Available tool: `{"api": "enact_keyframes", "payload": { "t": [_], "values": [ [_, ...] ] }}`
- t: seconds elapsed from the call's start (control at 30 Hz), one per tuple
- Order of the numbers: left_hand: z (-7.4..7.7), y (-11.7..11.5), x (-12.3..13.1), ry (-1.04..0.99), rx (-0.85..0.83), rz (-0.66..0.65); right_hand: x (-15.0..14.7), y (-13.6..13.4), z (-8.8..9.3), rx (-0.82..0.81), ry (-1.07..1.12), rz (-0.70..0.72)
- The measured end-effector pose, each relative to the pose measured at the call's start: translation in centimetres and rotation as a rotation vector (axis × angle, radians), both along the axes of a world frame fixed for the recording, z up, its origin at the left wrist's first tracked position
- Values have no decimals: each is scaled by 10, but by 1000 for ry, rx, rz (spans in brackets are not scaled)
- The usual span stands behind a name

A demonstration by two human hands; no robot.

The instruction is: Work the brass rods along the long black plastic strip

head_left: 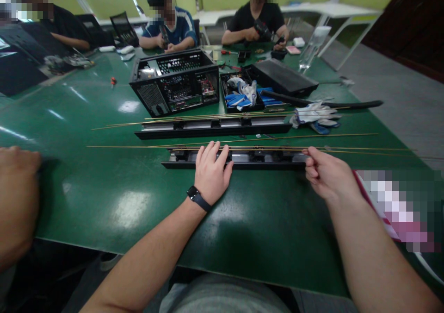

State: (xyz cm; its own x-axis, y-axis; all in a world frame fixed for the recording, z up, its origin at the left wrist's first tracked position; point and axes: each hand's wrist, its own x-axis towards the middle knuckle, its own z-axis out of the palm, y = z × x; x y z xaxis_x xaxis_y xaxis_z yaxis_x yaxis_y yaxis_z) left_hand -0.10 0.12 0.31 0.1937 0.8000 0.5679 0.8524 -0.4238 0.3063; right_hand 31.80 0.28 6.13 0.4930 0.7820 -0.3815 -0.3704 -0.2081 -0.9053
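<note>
Looks like an office doubling as an assembly workshop: shows office furnishing in lime-green partitions [111, 8], long white desks [312, 10] and a dark mesh-back chair [123, 29]; shows bench work in a big green table [86, 178], an opened computer case [176, 79], work gloves [317, 113] and seated people [243, 23] handling tools.

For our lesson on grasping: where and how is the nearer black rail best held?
Take the nearer black rail by its front wall near the left end, probably from the near-left: it is long, gold rods run along its far side, and the right hand is at its right end.
</note>
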Motion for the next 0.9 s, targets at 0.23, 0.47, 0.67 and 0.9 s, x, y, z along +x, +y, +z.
{"api": "enact_keyframes", "payload": {
  "t": [0.23,0.47,0.67,0.9],
  "values": [
    [1,0,1,11,-14,9,4,2,-1,-15,23,-11],
    [-1,1,0,11,-4,0,6,2,0,-17,48,-27],
    [0,1,0,7,-6,-4,7,4,0,-30,50,-29],
    [0,1,1,-5,-30,-6,12,5,-5,-21,36,-18]
  ]
}}
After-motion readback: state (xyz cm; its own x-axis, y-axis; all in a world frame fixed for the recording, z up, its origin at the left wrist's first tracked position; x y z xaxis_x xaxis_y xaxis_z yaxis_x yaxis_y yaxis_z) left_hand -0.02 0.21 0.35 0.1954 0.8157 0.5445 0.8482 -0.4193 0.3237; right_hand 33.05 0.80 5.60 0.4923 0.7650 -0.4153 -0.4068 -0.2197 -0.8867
